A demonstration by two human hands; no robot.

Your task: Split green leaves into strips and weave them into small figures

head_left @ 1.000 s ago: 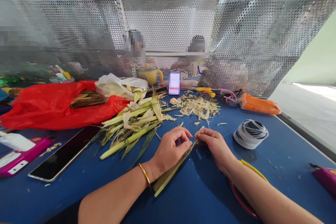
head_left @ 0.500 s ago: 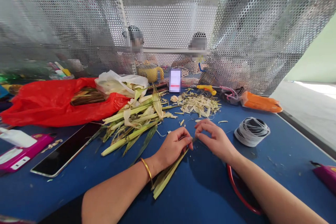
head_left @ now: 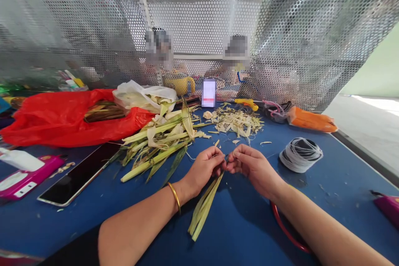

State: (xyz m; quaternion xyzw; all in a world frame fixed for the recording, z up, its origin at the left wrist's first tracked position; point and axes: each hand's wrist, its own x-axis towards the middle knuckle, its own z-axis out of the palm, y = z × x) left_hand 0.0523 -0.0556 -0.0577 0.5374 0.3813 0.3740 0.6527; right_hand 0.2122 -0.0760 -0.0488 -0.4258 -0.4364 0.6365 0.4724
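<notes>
Between the thumb and fingers of my left hand [head_left: 208, 166] is the top end of a corn husk bundle [head_left: 206, 210]. Its long pale-green strips hang down toward me, spread a little at the lower end. My right hand [head_left: 247, 162] is closed in a pinch right beside the left fingertips, at the bundle's top. What the right fingers hold is too small to make out. A pile of corn husks [head_left: 162, 145] lies beyond my left hand, and a spool of white-grey cord [head_left: 301, 156] stands to the right of my right hand.
Husk scraps [head_left: 238, 120] lie at the back, below an upright phone [head_left: 208, 92]. At left are a red plastic bag [head_left: 56, 120], a dark phone [head_left: 81, 174] and a magenta power strip [head_left: 31, 176]. An orange packet [head_left: 311, 119] lies right. A perforated metal screen [head_left: 202, 20] stands behind.
My right hand has come in against my left fingertips, its fingers closing more. The bundle's lower end has swung slightly right and shows more. The view has shifted a little.
</notes>
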